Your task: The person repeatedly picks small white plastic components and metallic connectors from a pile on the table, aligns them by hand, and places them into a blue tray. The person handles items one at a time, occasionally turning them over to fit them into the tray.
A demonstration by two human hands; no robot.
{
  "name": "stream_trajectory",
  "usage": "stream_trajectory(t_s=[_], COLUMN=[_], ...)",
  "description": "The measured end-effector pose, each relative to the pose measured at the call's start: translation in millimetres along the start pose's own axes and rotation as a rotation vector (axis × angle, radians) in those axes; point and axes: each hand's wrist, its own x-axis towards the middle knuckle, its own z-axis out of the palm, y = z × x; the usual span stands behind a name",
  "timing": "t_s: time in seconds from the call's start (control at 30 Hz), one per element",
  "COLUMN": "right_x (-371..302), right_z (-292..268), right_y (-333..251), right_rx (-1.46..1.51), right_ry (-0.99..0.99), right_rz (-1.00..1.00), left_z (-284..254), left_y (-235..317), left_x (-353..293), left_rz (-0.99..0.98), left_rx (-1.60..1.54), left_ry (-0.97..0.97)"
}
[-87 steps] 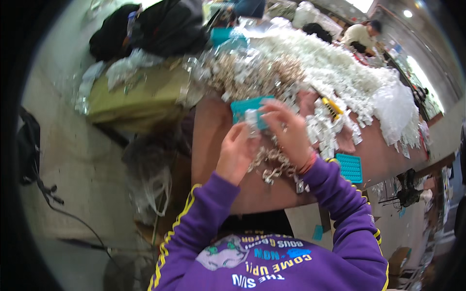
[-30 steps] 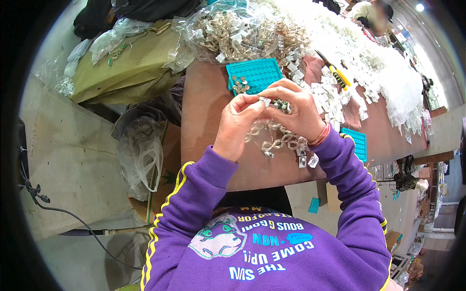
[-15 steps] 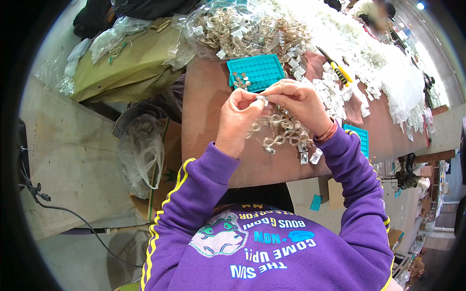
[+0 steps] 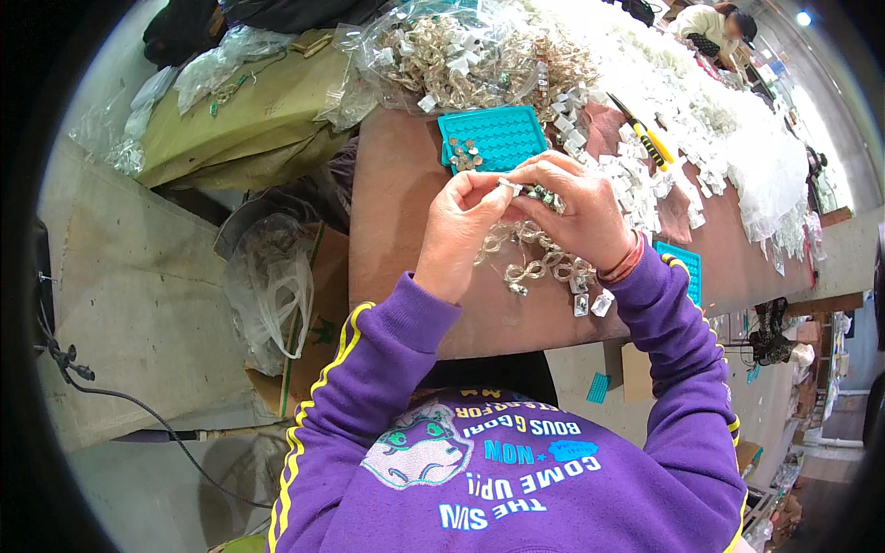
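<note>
My left hand (image 4: 461, 230) is closed in a pinch on a small white plastic piece (image 4: 510, 187). Right beside it, my right hand (image 4: 583, 207) curls round some small green and silver pieces (image 4: 544, 195), too small to tell in detail. Its fingertips meet the white piece or nearly so; I cannot tell which. Just beyond my hands lies a teal moulded tray (image 4: 498, 134), with several round silver discs (image 4: 464, 154) at its left corner. Coiled clear wire strings (image 4: 530, 267) with small white boxes (image 4: 601, 302) lie on the table below my right hand.
Clear bags of wire coils (image 4: 442, 55) and a large heap of white pieces (image 4: 682, 101) cover the far table. Yellow-and-black handled pliers (image 4: 654, 147) rest among them. Another teal tray (image 4: 680, 267) sits by my right wrist. Another person (image 4: 710, 32) is at the far right.
My right fingers have shifted from pinching at the white piece to a looser curl, and green and silver pieces now show in them. The left hand keeps its pinch.
</note>
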Motion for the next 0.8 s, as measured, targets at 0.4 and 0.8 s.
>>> stream_trajectory(t_s=[0.4,0.8], right_x=[-2.3,-19.4], right_z=[9.7,-4.3], right_y=[-0.4,24.1], right_rx=[0.041,-0.027], right_ry=[0.131,0.043], right_rz=[-0.054,0.287], left_z=[-11.5,-19.8], left_y=[-7.9,1.9], left_x=[4.6,11.8], left_rz=[-0.137,0.119], left_rx=[-0.522,-0.372], left_ry=[-0.157,-0.018])
